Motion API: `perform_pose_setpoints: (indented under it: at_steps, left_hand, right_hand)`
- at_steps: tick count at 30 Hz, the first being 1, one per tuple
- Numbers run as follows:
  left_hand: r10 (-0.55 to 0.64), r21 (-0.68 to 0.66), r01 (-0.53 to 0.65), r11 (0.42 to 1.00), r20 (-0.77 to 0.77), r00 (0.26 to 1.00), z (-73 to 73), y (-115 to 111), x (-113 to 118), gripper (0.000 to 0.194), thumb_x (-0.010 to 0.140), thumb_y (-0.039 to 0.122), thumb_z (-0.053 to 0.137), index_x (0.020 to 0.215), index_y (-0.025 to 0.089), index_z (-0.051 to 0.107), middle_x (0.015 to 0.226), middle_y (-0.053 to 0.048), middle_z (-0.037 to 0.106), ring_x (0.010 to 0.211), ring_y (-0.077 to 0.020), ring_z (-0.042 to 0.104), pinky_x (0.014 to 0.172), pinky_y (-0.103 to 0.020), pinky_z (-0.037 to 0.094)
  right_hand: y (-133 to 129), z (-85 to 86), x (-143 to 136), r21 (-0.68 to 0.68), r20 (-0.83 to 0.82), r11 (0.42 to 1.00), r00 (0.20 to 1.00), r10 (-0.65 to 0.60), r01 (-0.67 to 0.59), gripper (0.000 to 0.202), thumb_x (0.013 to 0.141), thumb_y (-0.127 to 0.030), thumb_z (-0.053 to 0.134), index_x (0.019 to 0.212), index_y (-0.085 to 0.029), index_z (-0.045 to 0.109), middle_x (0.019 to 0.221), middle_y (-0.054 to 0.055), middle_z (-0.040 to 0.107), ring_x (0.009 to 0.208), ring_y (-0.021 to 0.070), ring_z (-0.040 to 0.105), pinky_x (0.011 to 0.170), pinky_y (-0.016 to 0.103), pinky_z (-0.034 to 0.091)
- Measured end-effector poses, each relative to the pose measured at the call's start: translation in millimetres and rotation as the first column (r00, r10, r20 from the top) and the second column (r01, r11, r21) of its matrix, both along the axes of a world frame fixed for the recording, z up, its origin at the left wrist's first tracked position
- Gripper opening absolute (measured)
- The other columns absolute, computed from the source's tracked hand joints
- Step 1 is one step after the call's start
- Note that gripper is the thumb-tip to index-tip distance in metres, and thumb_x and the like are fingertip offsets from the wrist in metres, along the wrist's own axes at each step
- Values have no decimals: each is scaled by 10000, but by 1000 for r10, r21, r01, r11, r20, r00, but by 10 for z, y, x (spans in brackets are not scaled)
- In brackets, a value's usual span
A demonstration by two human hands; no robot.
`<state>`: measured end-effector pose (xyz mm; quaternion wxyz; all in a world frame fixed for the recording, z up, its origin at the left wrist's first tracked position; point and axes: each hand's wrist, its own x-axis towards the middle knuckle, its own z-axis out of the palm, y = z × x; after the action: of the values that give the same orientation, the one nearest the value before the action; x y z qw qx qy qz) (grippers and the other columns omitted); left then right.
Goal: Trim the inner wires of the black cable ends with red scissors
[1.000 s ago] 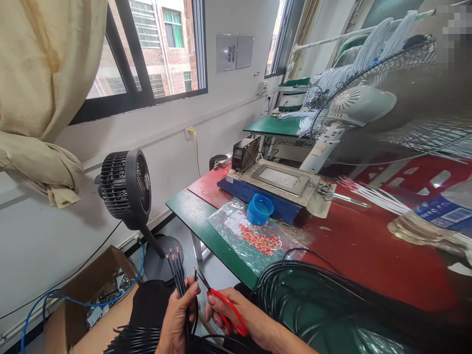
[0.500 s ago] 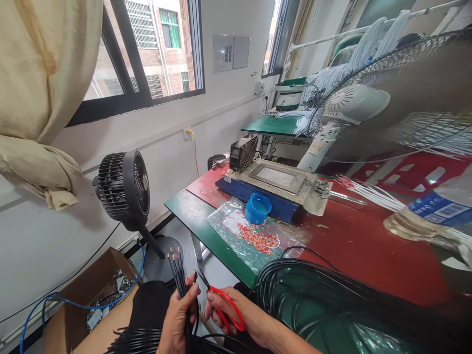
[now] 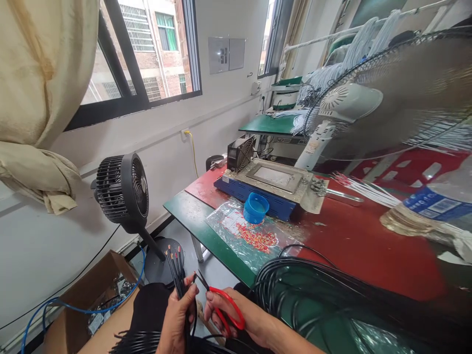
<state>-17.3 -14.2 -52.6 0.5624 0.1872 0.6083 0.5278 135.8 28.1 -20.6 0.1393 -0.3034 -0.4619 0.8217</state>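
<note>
My left hand (image 3: 180,306) is closed around a bunch of black cables (image 3: 176,270), whose stripped ends with reddish and copper tips point upward. Between its thumb and forefinger one more cable end stands apart from the bunch. My right hand (image 3: 230,310) grips red-handled scissors (image 3: 224,306). Their dark blades point up and left, slightly parted, close beside that single cable end. Whether the blades touch it I cannot tell. More black cable ends (image 3: 134,340) lie across my lap below the left hand.
A large coil of black cable (image 3: 280,280) lies on the table's near side. Behind it are a plastic bag with red and yellow bits (image 3: 256,238), a blue cup (image 3: 255,209) and a blue-sided heating unit (image 3: 254,196). A fan (image 3: 123,191) and a cardboard box (image 3: 70,314) stand left.
The view has shifted slightly. Both hands keep nearly the same place, and the scissors stay beside the single cable end.
</note>
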Motion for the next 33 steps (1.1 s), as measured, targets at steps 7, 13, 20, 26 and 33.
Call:
perform_pose_setpoints:
  at_steps: [7, 13, 20, 26, 33]
  left_hand:
    - [-47, 1, 48, 999, -32, 998, -14, -8, 6, 485, 665, 397, 641, 1033, 97, 542, 366, 114, 334, 337, -23, 228, 380, -189, 119]
    - [-27, -28, 29, 999, 54, 998, 24, -6, 56, 519, 614, 432, 669, 1001, 108, 551, 370, 127, 296, 341, -21, 197, 369, -182, 104]
    - [-32, -44, 32, 999, 3, 999, -11, -29, 47, 602, 566, 438, 705, 1033, 94, 545, 348, 107, 369, 313, -24, 228, 362, -189, 102]
    - [62, -27, -61, 998, 28, 998, 36, -25, 34, 482, 593, 422, 703, 961, 131, 591, 400, 101, 399, 329, -14, 227, 373, -179, 96]
    - [63, -11, -64, 998, -56, 996, 108, -30, 72, 356, 618, 458, 671, 722, 127, 588, 473, 70, 452, 359, -17, 270, 358, -174, 186]
  right_hand:
    - [-6, -50, -16, -12, 6, 1000, 1000, -16, 16, 550, 733, -626, 464, 725, -99, 623, 495, -29, 474, 378, 51, 396, 396, 184, 278]
    - [-22, -71, -20, -4, -13, 999, 999, -47, 47, 604, 688, -670, 484, 740, -86, 631, 507, -26, 476, 381, 44, 384, 413, 191, 290]
    - [21, -41, 0, -17, -43, 993, 992, -117, 117, 571, 722, -634, 469, 764, -87, 627, 516, -23, 481, 398, 57, 423, 380, 178, 276]
    - [-5, -65, -7, 7, -37, 1000, 999, -2, 2, 548, 715, -632, 483, 728, -102, 621, 489, -33, 481, 367, 47, 391, 388, 182, 283]
    - [-9, -111, -4, 25, -40, 999, 999, 38, -37, 543, 726, -630, 473, 749, -110, 629, 502, -32, 489, 390, 54, 398, 415, 193, 299]
